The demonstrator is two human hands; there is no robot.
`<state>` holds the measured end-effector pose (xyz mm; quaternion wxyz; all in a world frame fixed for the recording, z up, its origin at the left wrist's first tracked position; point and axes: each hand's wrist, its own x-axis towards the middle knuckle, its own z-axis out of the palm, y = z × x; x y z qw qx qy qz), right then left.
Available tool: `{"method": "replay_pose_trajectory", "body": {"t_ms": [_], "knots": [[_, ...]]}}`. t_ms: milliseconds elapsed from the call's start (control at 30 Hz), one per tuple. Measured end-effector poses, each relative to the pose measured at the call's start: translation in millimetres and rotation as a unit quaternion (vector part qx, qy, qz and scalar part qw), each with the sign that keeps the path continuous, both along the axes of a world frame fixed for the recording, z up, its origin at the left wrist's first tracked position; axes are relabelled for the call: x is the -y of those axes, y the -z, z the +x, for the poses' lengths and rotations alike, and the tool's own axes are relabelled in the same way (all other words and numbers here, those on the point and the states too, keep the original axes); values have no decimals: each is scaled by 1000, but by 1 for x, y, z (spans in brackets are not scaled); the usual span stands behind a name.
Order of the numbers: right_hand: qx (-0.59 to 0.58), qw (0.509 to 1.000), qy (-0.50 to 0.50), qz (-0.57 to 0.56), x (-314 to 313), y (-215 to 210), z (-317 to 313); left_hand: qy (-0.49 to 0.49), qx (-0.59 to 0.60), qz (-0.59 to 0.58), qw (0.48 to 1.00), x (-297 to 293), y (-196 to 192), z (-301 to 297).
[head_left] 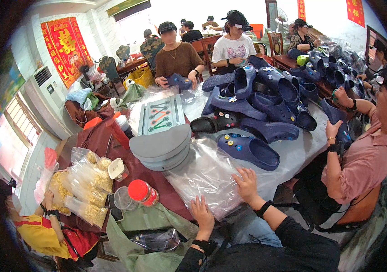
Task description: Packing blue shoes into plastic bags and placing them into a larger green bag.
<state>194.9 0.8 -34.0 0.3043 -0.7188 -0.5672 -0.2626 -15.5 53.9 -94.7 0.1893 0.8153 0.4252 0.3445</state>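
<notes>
Clear plastic film (pixel 209 181), creased and glossy, lay at the lower centre of the frame, beneath both bare hands. The left hand (pixel 202 215) rested palm down near the film's lower edge, its fingers straight and slightly apart; the right hand (pixel 248 186) lay palm down at the film's right side, its fingers spread and a little bent. Neither looked clamped on anything, though whether a fingertip pinched the film could not be told. Slipping seemed the likeliest trouble: so slick a sheet, under flat palms alone, could slide or bunch if pressed unevenly.

Left of the film, a red-lidded jar (pixel 143 192) stood on a dark red tablecloth (pixel 171 197); a wide sweep of the left hand could have tipped it. Beyond the right hand lay a navy clog (pixel 250 152) with small charms, and a sharp tug might have dragged it if it rested on the film, which was unclear. Grey curved pieces (pixel 162 149), stacked left of centre, could have snagged the film's far edge.

Farther up, the heap of clogs (pixel 270 86) looked loosely piled, so a knock might have sent some sliding. At the frame's right, a co-worker in a pink shirt (pixel 356 167) held another clog; at upper centre, a co-worker in a brown shirt (pixel 175 63) handled one too.
</notes>
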Motion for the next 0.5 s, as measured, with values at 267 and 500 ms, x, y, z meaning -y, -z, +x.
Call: {"method": "replay_pose_trajectory", "body": {"t_ms": [267,500], "knots": [[-24,996,-85,9,-7,18,7,15,73,32,997,-7,14,-5],[-62,991,-119,26,-4,39,9,21,135,10,991,-4,11,-6]]}}
